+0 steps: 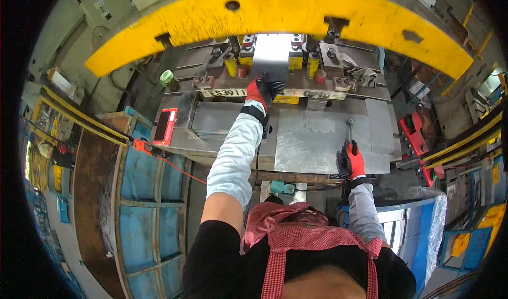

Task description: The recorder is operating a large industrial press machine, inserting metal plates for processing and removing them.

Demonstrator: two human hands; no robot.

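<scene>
My left hand (265, 91), in a red and black glove, reaches to the front of the press die. Its fingers are bunched at the near end of a bright metal sheet (271, 55), which lies between the die's posts; the thumb's place is hidden. My right hand (355, 162), gloved alike, is closed around the handle of a wrench (350, 130), its head pointing away from me. That hand rests at the near part of a large flat metal plate (301, 151). A small notched sheet piece (319, 121) lies on the plate.
A yellow press beam (286, 8) spans the far side. Left of my left arm are stacked metal sheets (219, 116) and a red-framed card (165, 127). A grey rag (362, 75) and a green-capped bottle (168, 79) lie farther back. Red racks (413, 135) stand right.
</scene>
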